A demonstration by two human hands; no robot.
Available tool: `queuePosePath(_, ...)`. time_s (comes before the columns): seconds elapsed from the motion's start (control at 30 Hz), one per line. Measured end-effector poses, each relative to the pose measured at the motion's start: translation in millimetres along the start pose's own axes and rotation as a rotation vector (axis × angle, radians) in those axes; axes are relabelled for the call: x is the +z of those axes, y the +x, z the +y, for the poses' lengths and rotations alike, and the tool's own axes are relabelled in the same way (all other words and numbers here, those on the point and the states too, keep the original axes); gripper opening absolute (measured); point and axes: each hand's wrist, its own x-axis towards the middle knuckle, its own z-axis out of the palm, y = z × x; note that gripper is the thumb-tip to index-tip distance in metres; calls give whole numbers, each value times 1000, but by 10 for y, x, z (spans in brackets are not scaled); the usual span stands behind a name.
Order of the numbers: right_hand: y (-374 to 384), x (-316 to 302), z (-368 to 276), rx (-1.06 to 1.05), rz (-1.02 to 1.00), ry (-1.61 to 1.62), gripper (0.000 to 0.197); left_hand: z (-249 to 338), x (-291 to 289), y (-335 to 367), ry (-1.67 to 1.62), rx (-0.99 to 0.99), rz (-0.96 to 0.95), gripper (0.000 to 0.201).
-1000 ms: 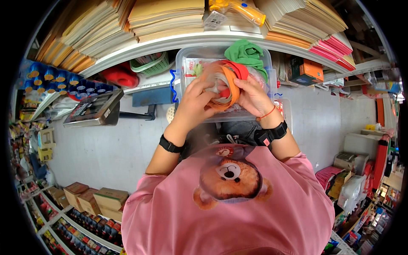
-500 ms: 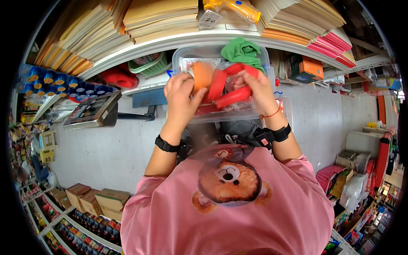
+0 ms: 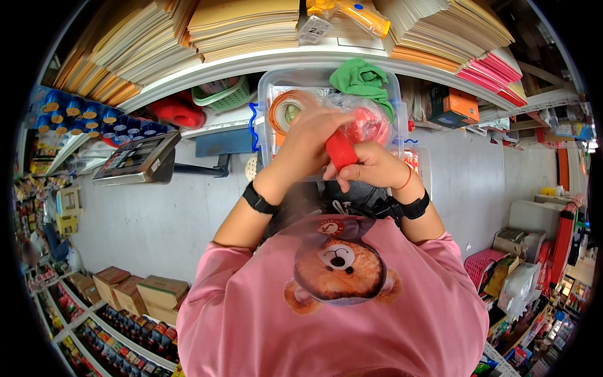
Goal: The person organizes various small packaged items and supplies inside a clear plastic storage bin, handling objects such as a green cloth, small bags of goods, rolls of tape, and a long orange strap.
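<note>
Bin holds orange roll; right hand pinches red band, left hand's grip unclear.

Left forearm: angled up and inward
Left hand: back upward, reaching toward the right; fingertips partly hidden, so its grip is hard to judge
Right forearm: angled up and inward
Right hand: near the left, fingers curled, thumb pointing left

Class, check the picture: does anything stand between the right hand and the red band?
Nothing visible does: the right hand is directly on the red band. The left hand is beside it.
</note>
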Motion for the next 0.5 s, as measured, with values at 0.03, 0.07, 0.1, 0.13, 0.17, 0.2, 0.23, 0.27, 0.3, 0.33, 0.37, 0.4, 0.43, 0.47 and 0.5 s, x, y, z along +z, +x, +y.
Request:
queuePosePath(0.03, -22, 9, -7, -49, 26, 61, 26, -123, -3, 13, -69, -40, -80, 40)
queuePosePath(0.07, -49, 8, -13, -98, 53, 123, 28, -227, 14, 15, -138, -79, -162, 38)
queuePosePath(0.1, -77, -56, 12, -142, 81, 326, 40, -250, 90, 45, -216, -203, -88, 23)
queuePosePath(0.13, -73, -124, 23, -281, 129, 395, 45, -262, 128, 45, -221, -220, -102, 21)
queuePosePath(0.17, -52, -193, 19, -422, 178, 463, 50, -265, 156, 45, -226, -237, -117, 20)
queuePosePath(0.2, -60, -268, 16, -567, 238, 527, 56, -252, 191, 73, -236, -248, -142, 19)
queuePosePath(0.23, -88, -339, 13, -595, 369, 556, 59, -198, 213, 72, -260, -323, -248, 21)
queuePosePath(0.27, -128, -411, 9, -623, 501, 583, 61, -153, 221, 59, -241, -304, -289, 21)
queuePosePath(0.3, -183, -486, 9, -654, 637, 611, 64, -117, 214, 44, -221, -283, -335, 22)
queuePosePath(0.33, -241, -573, 9, -683, 704, 572, 65, -83, 198, 44, -202, -260, -380, 22)
queuePosePath(0.37, -308, -670, 9, -711, 769, 532, 66, -45, 171, 71, -231, -348, -393, 23)
queuePosePath(0.4, -378, -756, 18, -739, 832, 495, 67, -107, 168, 53, -164, -313, -359, 22)
queuePosePath(0.43, -441, -829, 19, -784, 863, 446, 65, -200, 159, 9, -96, -281, -319, 22)
queuePosePath(0.47, -507, -864, 10, -789, 974, 350, 64, -271, 153, -14, -29, -248, -279, 21)
queuePosePath(0.5, -557, -877, -39, -790, 1083, 255, 62, -157, 49, 54, -342, -670, -388, 20)
